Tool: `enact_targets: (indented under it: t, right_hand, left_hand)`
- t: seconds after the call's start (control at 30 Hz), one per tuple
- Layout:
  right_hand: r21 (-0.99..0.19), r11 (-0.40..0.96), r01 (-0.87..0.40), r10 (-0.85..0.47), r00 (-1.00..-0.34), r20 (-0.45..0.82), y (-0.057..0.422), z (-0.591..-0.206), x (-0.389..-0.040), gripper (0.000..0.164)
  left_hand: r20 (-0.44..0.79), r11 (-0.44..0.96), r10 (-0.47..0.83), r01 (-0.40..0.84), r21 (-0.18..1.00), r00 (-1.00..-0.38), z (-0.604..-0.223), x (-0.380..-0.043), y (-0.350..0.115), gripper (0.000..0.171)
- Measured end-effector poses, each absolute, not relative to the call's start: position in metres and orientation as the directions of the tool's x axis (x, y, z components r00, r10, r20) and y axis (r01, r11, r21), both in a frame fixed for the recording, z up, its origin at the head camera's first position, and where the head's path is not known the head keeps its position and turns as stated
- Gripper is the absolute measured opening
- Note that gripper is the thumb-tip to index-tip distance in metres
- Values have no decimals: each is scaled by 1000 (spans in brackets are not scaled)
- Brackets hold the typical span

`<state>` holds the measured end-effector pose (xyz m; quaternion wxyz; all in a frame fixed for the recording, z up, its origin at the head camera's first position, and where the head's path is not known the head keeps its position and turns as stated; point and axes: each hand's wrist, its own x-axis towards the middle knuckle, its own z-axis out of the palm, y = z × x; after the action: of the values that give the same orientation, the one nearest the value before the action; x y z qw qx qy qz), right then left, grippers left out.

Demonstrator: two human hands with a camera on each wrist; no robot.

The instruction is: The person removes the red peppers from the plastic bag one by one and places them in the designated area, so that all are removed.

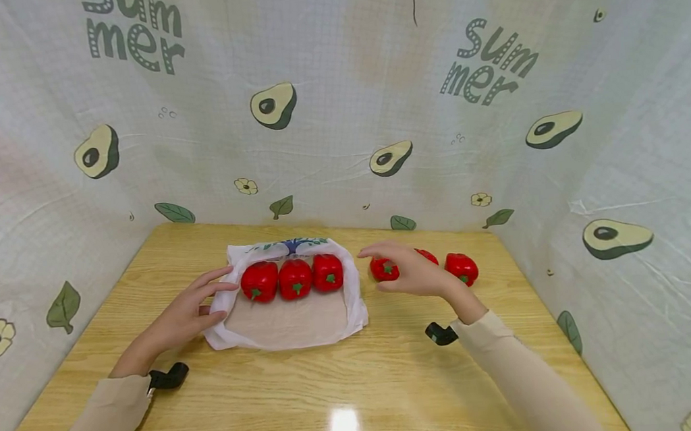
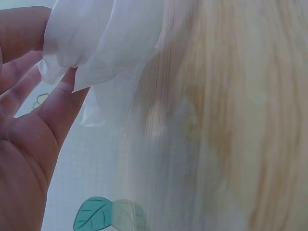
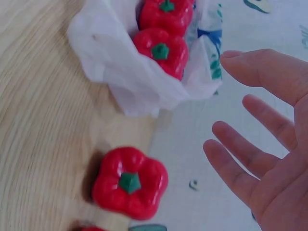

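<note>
A white plastic bag (image 1: 354, 296) lies on the table with its mouth spread wide. Inside, side by side along the back, are three red bell peppers (image 1: 295, 279) with green stems. My left hand (image 1: 185, 312) holds the bag's left rim, and in the left wrist view the plastic covers its fingertips. To the right of the bag, my right hand (image 1: 413, 271) hovers with fingers spread and nothing in its grasp. It partly hides the nearest loose bell pepper (image 1: 384, 269) and another bell pepper (image 1: 426, 256) behind it. A third loose bell pepper (image 1: 461, 268) sits farther right.
The wooden table (image 1: 275, 404) meets a hanging printed cloth (image 1: 326, 129) at its back and sides. A black wrist camera (image 1: 171, 377) is strapped at the left wrist, and a second black camera (image 1: 441, 333) at the right.
</note>
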<state>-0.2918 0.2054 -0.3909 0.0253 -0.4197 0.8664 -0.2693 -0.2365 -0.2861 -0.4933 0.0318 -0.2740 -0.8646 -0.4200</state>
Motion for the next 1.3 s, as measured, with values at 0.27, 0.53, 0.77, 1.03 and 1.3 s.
enact_targets:
  t: [0.27,0.53,0.77,1.03,1.3]
  right_hand:
    - [-572,446,-688,-768,-623,151,168,-397,-296,64]
    - [-603,447,-661,-769,-628,119,145,-400,-307,63]
    - [-574,490,-656,-766,-638,76,134,-402,-315,66]
    - [-576,508,-640,-758,-650,54,125,-408,-321,61]
    - [-548,562,-619,-732,-681,19,120,-411,-325,62]
  left_hand:
    - [284,512,444,501,698,-850,-492,-236,-285,50]
    - [271,520,438,487,701,-857,-492,-236,-285,51]
    - [281,512,441,496,701,-852,-493,-235,-286,50]
    - [279,507,442,494,706,-852,-492,-234,-286,51]
    - [268,512,443,487,708,-855,-492,-235,-285,51]
